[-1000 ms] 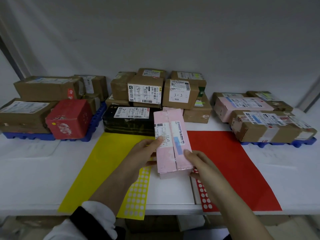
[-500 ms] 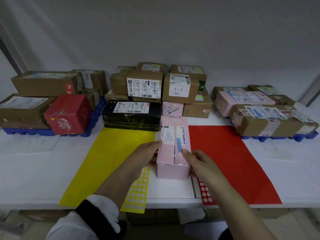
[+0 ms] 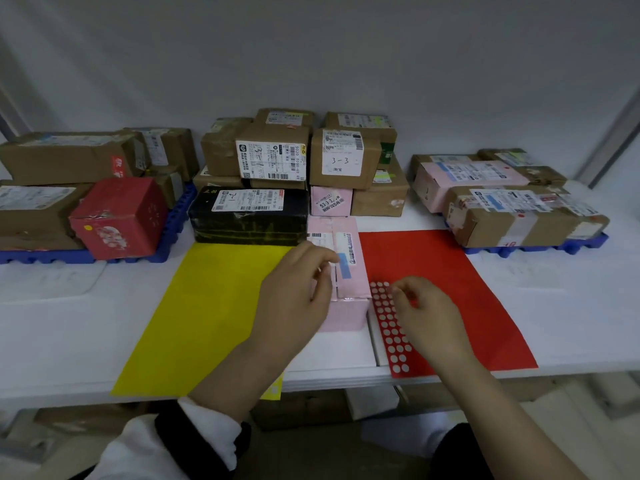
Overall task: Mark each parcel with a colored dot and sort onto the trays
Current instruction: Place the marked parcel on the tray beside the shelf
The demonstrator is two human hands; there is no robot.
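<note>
The left hand point(image 3: 298, 292) curls around the left side of the pink parcel point(image 3: 346, 315) and holds it. At 3 o'clock from the parcel, the right hand point(image 3: 427, 313) pinches at the red dot sheet point(image 3: 389, 327) with bent fingers. Yellow paper point(image 3: 207, 306) lies at 9 o'clock and red paper point(image 3: 450, 271) at 3 o'clock. The left blue tray point(image 3: 52, 256) sits at 10 o'clock and the right blue tray point(image 3: 540, 250) at 2 o'clock.

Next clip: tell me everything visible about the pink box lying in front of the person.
The pink rectangular cardboard parcel lies flat on the white table, closed, long side running away from the person, between the yellow sheet and the red sheet. Its top carries a white barcode label, a blue strip and a centre seam. The left hand rests on its near left top.
</note>
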